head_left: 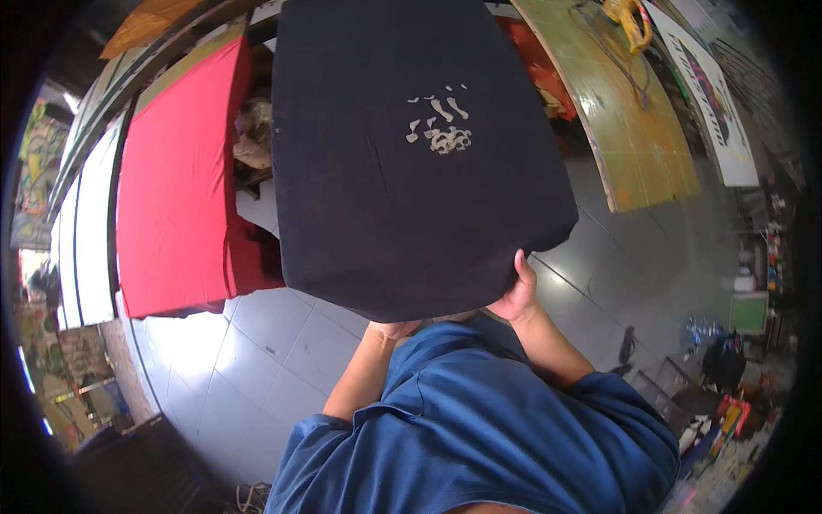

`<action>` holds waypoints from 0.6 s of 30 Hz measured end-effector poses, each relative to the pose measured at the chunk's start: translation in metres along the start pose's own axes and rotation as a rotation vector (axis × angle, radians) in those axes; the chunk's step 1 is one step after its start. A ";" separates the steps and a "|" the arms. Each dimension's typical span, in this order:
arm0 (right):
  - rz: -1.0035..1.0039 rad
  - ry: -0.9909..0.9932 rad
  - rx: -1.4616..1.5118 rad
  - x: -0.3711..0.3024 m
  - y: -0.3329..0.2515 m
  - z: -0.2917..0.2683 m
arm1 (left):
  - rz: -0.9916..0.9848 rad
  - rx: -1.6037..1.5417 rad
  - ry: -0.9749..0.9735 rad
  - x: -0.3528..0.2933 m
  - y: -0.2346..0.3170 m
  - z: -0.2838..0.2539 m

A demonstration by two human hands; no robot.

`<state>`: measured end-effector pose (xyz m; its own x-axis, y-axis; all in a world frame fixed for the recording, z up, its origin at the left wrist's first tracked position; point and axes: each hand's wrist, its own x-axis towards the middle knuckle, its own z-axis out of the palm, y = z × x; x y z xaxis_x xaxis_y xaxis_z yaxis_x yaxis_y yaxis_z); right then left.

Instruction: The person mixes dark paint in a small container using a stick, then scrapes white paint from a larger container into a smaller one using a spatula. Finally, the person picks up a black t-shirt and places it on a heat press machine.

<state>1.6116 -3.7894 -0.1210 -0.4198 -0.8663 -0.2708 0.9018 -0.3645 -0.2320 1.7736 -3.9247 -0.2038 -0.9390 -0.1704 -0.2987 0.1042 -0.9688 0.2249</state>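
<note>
A black T-shirt (385, 197) lies stretched over a long board in front of me, with a pale broken print (449, 137) on its upper right part. My right hand (518, 295) grips the shirt's near right edge, thumb on the outside and the other fingers hidden beneath. At the near edge, left of the middle, my left hand (396, 329) reaches under the cloth. Its fingers are out of sight, so their hold does not show.
To the left, a red shirt (175, 180) covers another board, beside white panels (86, 231). On the right are a bare yellowish board (642, 163) with a yellow-handled tool (632, 26) and a white printed panel (711, 103). Grey floor tiles (274, 351) lie below.
</note>
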 end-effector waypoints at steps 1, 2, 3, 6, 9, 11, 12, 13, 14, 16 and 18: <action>-0.008 0.058 0.000 -0.001 0.003 0.001 | -0.057 -0.036 -0.031 -0.004 0.008 -0.003; -0.015 0.117 0.002 -0.003 0.005 0.002 | -0.114 -0.071 -0.062 -0.005 0.012 -0.003; -0.038 0.131 -0.029 -0.006 0.006 0.003 | -0.083 0.333 -0.070 -0.007 0.011 0.000; -0.116 0.135 -0.103 -0.013 0.006 0.005 | -0.020 1.165 -0.110 -0.013 0.011 0.042; -0.213 0.110 -0.106 -0.017 0.006 0.014 | -0.210 1.330 -0.182 -0.021 0.002 0.043; -0.269 0.102 -0.066 -0.014 0.009 0.021 | -0.418 1.587 -0.283 -0.033 0.020 0.088; -0.235 0.095 -0.063 -0.016 0.007 0.021 | -0.443 1.500 -0.402 -0.035 0.033 0.109; -0.196 0.091 -0.059 -0.021 0.004 0.020 | -0.470 1.404 -0.511 -0.038 0.048 0.131; -0.151 0.096 -0.046 -0.027 0.001 0.019 | -0.365 1.324 -0.616 -0.039 0.064 0.153; -0.160 0.061 -0.023 -0.027 -0.002 0.025 | -0.098 1.224 -0.737 -0.026 0.093 0.176; -0.135 0.050 -0.012 -0.027 -0.006 0.022 | 0.238 1.453 -0.563 -0.007 0.114 0.193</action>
<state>1.6203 -3.7709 -0.0922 -0.5424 -0.7911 -0.2827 0.8354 -0.4724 -0.2810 1.7289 -3.9996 0.0029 -0.9786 0.1194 0.1675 0.1816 0.1194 0.9761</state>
